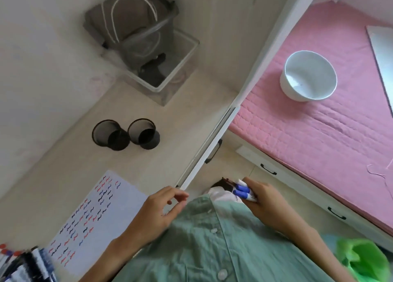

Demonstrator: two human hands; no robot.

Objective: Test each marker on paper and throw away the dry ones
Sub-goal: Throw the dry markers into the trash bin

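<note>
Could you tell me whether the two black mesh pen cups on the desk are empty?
Empty: both mesh cups stand upright, bare bottoms visible.

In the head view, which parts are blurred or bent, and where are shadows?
Head view: the marker pile at bottom left is smeared by motion blur; wide-angle distortion tilts the desk edge; daylight is soft, with faint shadows under the mesh cups and bowl; the markers in the right hand stay fairly sharp.
</note>
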